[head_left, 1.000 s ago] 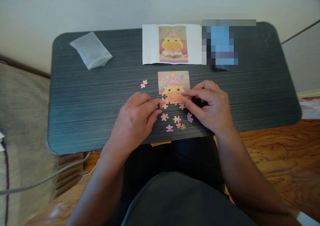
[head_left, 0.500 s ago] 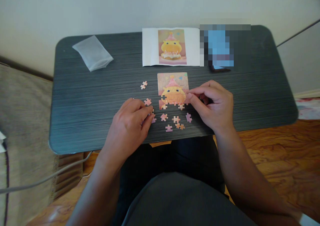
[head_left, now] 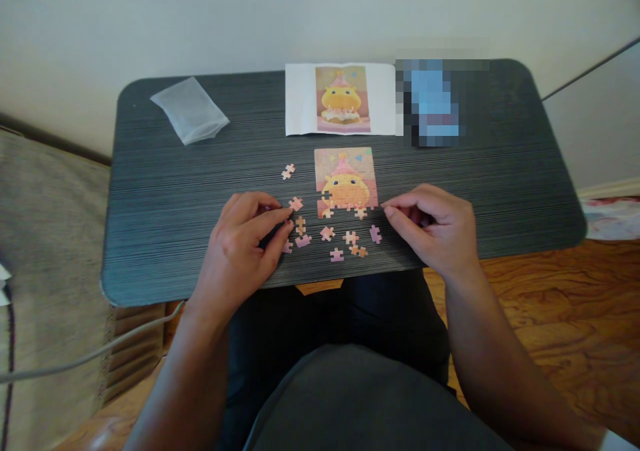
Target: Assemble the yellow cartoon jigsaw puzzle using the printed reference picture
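A partly joined jigsaw puzzle (head_left: 345, 179) with a yellow cartoon character in a pink hat lies flat before me. Its lower edge is uneven. My left hand (head_left: 250, 234) rests left of it over loose pieces, thumb and forefinger a little apart and no piece clearly between them. By those fingertips are a pink piece (head_left: 296, 204), an orange-brown piece (head_left: 301, 225) and a purple piece (head_left: 303, 240); others are partly covered. Just off the puzzle's lower right edge, my right hand (head_left: 433, 228) has thumb and forefinger brought together, with no piece showing at the tips.
Several loose pieces, among them a purple one (head_left: 337, 255), lie below the puzzle. Behind it is a paper sheet (head_left: 300, 98) printed with the same picture. A clear plastic bag (head_left: 190, 110) lies at the back left, a blurred-out device (head_left: 434, 101) at the back right.
My right hand has drawn away from the puzzle's right edge, slightly right and down. My left hand has shifted left, uncovering the orange-brown and purple pieces. The view has shifted a little.
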### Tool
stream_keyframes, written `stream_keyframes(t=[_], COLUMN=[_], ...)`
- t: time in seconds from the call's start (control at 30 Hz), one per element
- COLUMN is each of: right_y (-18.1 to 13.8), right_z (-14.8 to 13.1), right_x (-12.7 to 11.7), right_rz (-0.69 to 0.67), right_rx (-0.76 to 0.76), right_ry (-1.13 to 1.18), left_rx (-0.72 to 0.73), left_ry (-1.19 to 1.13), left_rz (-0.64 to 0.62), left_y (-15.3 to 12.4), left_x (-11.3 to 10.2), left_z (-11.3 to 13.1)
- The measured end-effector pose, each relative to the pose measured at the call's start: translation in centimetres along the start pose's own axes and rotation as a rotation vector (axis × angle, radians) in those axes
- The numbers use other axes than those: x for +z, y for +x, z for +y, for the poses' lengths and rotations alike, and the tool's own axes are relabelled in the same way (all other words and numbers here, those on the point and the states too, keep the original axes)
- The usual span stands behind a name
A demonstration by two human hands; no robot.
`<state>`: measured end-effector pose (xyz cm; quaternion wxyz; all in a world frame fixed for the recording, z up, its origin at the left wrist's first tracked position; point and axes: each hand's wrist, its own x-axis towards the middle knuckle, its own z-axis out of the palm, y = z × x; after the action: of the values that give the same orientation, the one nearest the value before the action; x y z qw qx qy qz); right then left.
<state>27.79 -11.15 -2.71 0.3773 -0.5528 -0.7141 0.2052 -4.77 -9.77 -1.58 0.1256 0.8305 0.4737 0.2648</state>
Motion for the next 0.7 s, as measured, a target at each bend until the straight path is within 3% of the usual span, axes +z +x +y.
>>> stream_keyframes(t=[0.23, 0.4, 0.7], right_y=[-1.6, -1.4, -1.1], right_z=[0.0, -1.0, -5.1], right_x=[-1.0, -0.1, 1.6], right_rz=[-0.187, -0.199, -0.318], right_rx=[-0.063, -0.152, -0.027], right_ry=[0.084, 0.013, -0.287], left_rx=[0.050, 0.065, 0.106], left_ry=[-0.081, -0.087, -0.084], left_rz=[0.100, 0.118, 0.189], left_y=[-0.5, -0.7, -0.5], left_x=[0.5, 0.7, 1.0], left_z=[-1.0, -1.1, -1.0])
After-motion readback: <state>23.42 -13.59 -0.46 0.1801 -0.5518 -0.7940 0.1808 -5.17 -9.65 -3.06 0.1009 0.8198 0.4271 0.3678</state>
